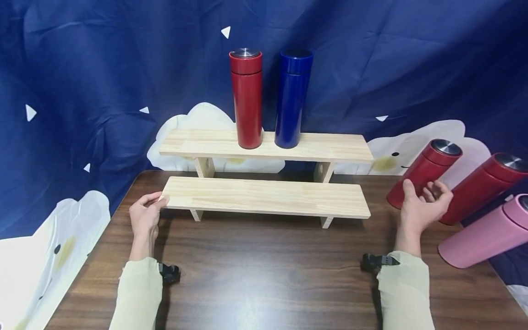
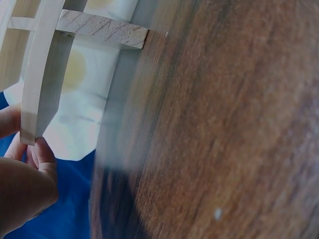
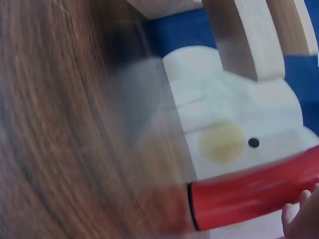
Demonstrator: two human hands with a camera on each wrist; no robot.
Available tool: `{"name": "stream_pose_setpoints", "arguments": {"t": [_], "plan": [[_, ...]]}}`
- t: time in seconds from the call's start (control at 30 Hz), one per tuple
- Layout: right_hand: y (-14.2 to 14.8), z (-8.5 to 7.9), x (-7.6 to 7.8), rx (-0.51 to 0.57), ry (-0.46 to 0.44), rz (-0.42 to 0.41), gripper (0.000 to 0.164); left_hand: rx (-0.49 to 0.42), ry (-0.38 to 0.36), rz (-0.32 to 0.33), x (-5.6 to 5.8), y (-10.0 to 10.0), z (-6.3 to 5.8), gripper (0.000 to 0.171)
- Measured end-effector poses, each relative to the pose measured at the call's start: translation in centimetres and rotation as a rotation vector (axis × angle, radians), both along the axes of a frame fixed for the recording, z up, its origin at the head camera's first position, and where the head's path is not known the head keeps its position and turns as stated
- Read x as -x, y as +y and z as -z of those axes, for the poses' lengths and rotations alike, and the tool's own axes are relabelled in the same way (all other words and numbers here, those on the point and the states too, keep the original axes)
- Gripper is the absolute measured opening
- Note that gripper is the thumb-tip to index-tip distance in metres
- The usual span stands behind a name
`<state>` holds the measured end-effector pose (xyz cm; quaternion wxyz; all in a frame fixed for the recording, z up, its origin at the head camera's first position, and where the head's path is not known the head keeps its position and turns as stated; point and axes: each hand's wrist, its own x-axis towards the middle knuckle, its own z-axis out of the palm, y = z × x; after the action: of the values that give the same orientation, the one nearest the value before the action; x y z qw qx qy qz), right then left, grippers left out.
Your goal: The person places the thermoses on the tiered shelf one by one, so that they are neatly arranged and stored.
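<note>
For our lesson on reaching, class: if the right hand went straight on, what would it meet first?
Probably the red bottle, leftmost of the three at right; the right hand looks close, but depth is unclear.

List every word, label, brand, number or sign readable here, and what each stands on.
None: no word, label, brand, number or sign is readable.
No lettering shows on the red cylindrical bottles, blue cylindrical bottle, pink cylindrical bottle or pale rectangular wooden shelves.
Any marking on the black wrist devices is too small to read.
</note>
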<state>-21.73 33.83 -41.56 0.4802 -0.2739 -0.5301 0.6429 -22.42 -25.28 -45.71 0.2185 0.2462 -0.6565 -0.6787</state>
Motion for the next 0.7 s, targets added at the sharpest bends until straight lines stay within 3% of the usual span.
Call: {"name": "stream_pose_setpoints", "arguments": {"t": [0.33, 0.7], "plan": [[2.1, 2.1, 0.9, 0.126, 0.076, -0.006, 0.056, 0.009, 0.02, 0.003, 0.0, 0.0, 0.0, 0.027], [3.4, 4.0, 1.8, 0.158, 0.057, -0.014, 0.057, 0.007, 0.021, -0.001, -0.1, 0.0, 0.2, 0.024]]}}
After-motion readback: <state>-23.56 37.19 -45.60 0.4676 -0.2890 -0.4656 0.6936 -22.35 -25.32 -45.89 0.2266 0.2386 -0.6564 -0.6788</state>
